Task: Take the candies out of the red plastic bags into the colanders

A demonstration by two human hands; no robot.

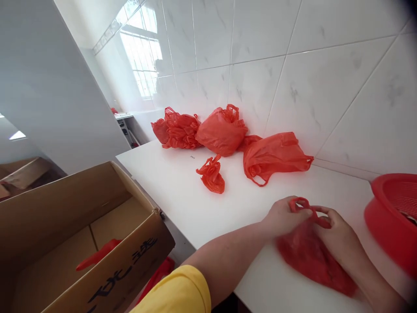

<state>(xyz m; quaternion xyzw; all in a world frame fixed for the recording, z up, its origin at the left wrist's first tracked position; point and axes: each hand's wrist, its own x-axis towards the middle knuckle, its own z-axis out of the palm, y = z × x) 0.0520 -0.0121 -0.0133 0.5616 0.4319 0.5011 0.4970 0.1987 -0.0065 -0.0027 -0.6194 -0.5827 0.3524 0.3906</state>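
A red plastic bag (312,256) rests on the white table, bulging low with its contents hidden. My left hand (283,217) is closed on one of the bag's handles, the loop standing up above the thumb. On the other side, my right hand (335,234) pinches the opposite handle at the bag's neck. The bag's lower part looks slightly blurred. A small crumpled red bag (213,176) sits farther back on the table, apart from both hands.
Along the tiled wall lie a flat red bag (276,156), a filled red bag (223,132) and a bunched heap of red bags (182,130). A red basket (391,217) stands at right. An open cardboard box (130,256) at left has something red (100,254) inside.
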